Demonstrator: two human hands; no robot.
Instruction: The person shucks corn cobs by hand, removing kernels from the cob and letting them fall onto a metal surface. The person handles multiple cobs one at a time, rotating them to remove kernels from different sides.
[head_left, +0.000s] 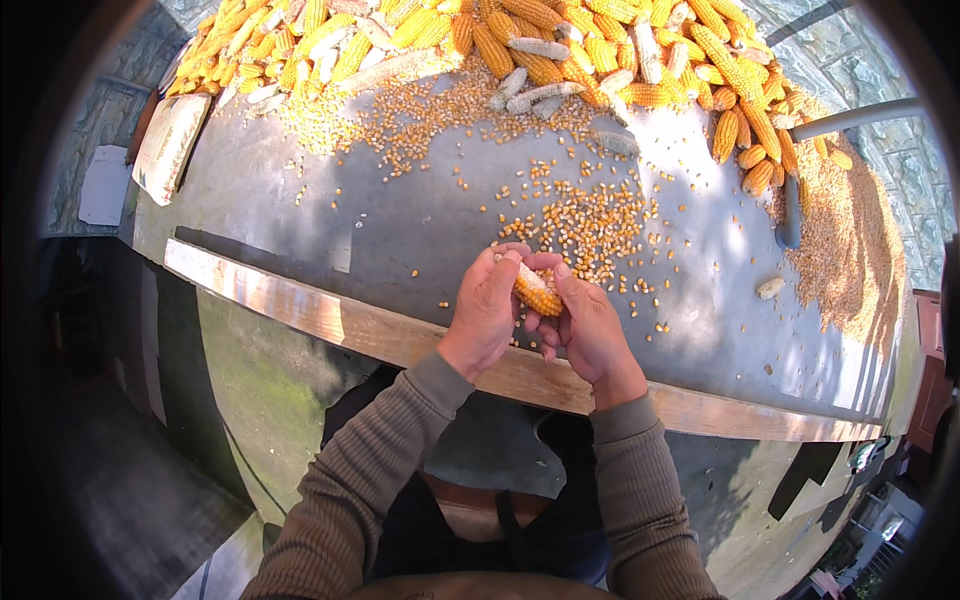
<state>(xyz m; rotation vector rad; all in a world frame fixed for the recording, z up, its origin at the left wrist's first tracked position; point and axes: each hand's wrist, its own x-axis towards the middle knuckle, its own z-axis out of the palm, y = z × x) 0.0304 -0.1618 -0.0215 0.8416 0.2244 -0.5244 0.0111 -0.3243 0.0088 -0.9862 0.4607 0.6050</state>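
Note:
A partly shelled corn cob (537, 291) is held between my two hands, above the near part of a grey surface. Its upper side is stripped pale, while yellow-orange kernels still cover the end towards me. My left hand (487, 304) grips the cob from the left, thumb on top. From the right, my right hand (589, 319) presses its thumb against the kernels, its lower fingers curled beneath. Loose corn kernels (592, 221) lie scattered just beyond my hands.
A heap of corn cobs (525, 37), some stripped, lies along the far side. Chaff-like grain (847, 240) is piled at right, near a grey pipe (855, 120). A wooden board (390, 334) edges the near side. A sack-like bundle (172, 146) sits at far left.

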